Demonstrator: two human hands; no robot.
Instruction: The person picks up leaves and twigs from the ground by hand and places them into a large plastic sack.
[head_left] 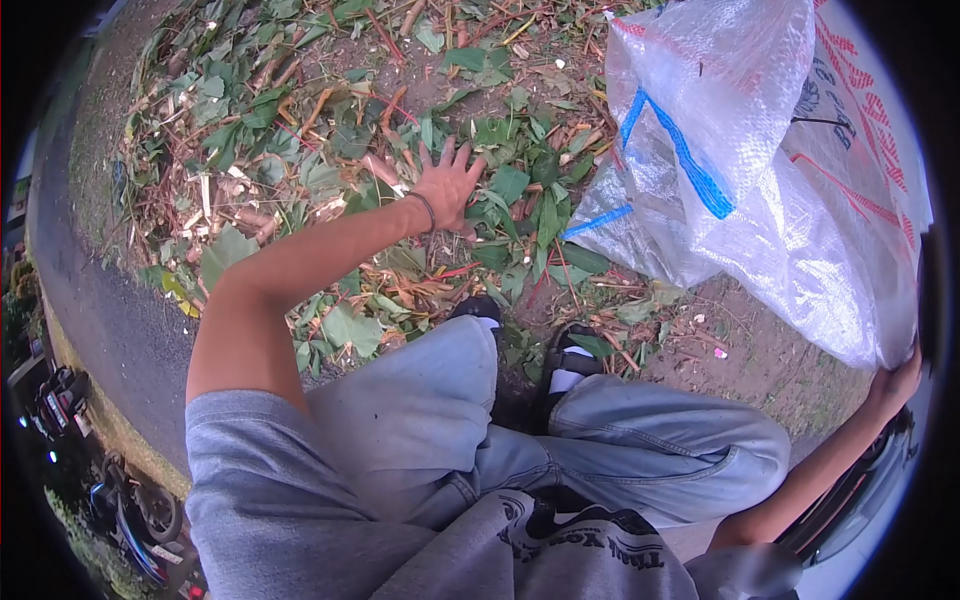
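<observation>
My left hand (446,192) reaches down to the leaf litter (520,190), fingers spread over green leaves and wood chips, with a dark band on the wrist. Nothing shows in its grip. At the far right, my right hand (897,380) is closed on the edge of a large white woven plastic sack (810,240); part of its fingers is hidden at the rim of the view. Blue strips and red markings run along the sack, which lies crumpled with a fold spread toward the leaves.
Twigs and split wood pieces (215,195) are scattered through the litter on the left. My sandalled feet (570,360) stand at its near edge. A dark paved strip (110,290) runs along the left, with parked motorbikes (140,510) beyond. A vehicle (850,500) is at lower right.
</observation>
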